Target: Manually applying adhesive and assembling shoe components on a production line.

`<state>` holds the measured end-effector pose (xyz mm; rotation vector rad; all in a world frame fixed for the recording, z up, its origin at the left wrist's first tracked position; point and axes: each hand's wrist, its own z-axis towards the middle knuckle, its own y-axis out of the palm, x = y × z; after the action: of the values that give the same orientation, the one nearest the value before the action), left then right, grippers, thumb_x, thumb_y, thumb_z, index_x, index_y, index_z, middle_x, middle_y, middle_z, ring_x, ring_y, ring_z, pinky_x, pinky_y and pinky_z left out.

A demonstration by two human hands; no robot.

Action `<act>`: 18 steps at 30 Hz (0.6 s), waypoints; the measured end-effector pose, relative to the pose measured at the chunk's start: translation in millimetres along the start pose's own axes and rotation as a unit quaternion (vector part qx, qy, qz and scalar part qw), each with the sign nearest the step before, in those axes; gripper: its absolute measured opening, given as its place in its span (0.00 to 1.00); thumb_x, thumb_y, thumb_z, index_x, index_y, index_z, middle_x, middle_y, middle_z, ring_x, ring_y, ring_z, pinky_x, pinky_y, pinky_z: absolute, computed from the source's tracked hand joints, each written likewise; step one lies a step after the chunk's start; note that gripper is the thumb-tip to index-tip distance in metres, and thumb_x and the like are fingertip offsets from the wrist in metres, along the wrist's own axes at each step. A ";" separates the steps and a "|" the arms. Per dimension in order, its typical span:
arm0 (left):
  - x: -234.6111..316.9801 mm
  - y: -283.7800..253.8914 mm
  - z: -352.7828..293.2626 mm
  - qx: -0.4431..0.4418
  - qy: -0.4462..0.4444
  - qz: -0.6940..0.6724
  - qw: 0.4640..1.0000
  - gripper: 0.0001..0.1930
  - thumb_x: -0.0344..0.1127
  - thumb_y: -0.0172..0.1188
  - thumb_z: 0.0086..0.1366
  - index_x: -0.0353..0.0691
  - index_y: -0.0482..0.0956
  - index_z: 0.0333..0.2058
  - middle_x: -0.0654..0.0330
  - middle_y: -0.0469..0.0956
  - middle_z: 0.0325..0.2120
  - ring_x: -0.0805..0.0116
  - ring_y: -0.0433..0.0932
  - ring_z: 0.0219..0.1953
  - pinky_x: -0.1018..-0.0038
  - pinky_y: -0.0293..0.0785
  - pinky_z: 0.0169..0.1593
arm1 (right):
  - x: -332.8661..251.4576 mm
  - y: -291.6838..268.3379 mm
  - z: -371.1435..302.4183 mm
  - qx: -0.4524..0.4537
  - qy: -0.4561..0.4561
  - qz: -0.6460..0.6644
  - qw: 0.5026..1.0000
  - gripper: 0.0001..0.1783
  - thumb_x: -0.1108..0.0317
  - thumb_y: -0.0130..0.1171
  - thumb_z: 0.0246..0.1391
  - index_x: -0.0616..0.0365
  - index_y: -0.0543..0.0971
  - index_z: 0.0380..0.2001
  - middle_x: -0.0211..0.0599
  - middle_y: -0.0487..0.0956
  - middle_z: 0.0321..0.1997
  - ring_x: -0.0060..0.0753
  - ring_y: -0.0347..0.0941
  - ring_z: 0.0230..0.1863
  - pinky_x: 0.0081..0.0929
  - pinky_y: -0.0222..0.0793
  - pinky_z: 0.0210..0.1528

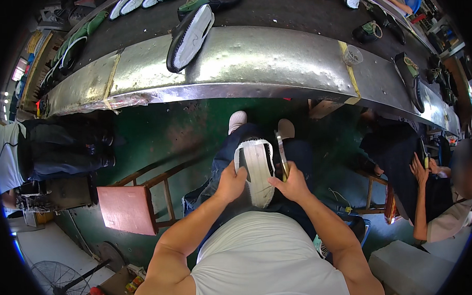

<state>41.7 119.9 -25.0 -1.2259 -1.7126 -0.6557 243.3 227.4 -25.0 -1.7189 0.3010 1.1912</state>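
Observation:
Over my lap a shoe point(259, 175) is held sole side up, with its pale insole showing and a white strip looping round its far end. My left hand point(231, 184) is closed on its left side, thumb pressed on the edge. In my right hand point(293, 184) is a slim metal hand tool point(282, 152) with some yellow near the grip; it points away from me, and its exact kind is unclear. My right thumb reaches to the shoe's right edge.
A metal-edged bench point(274, 52) curves ahead, with an upturned shoe point(190, 39) on its edge and a clear cup point(353, 55) further right. To my left stands a stool point(127, 208); a fan point(58, 281) is behind it. A co-worker point(435, 192) sits at right, another person point(54, 151) at left.

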 end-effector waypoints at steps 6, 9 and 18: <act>-27.0 43.1 -1.4 0.074 0.026 -0.027 0.997 0.25 0.20 0.47 0.62 0.33 0.69 0.59 0.53 0.80 0.47 0.66 0.78 0.50 0.73 0.72 0.55 | 11.9 0.3 -30.5 -0.078 0.171 0.121 0.975 0.14 0.65 0.60 0.58 0.66 0.74 0.39 0.34 0.77 0.24 0.23 0.73 0.21 0.28 0.69 0.25; -13.6 51.7 -0.2 0.048 0.018 -0.028 0.998 0.31 0.19 0.48 0.58 0.36 0.66 0.64 0.54 0.78 0.50 0.65 0.78 0.50 0.74 0.72 0.56 | 36.0 -7.3 -46.9 -0.085 0.168 0.105 0.977 0.16 0.68 0.62 0.52 0.66 0.74 0.42 0.38 0.79 0.31 0.29 0.76 0.30 0.30 0.72 0.33; -3.1 58.5 8.6 -0.312 -0.084 -0.031 0.946 0.51 0.23 0.59 0.51 0.41 0.43 0.74 0.55 0.59 0.69 0.64 0.57 0.70 0.71 0.51 0.71 | 53.6 -65.6 -75.4 -0.083 0.253 0.099 0.959 0.15 0.69 0.61 0.57 0.66 0.74 0.45 0.39 0.82 0.35 0.29 0.79 0.32 0.29 0.75 0.37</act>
<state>93.1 147.0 -36.3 -1.7027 -1.7447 -1.2233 355.9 213.9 -28.4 -2.1725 0.7121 0.9136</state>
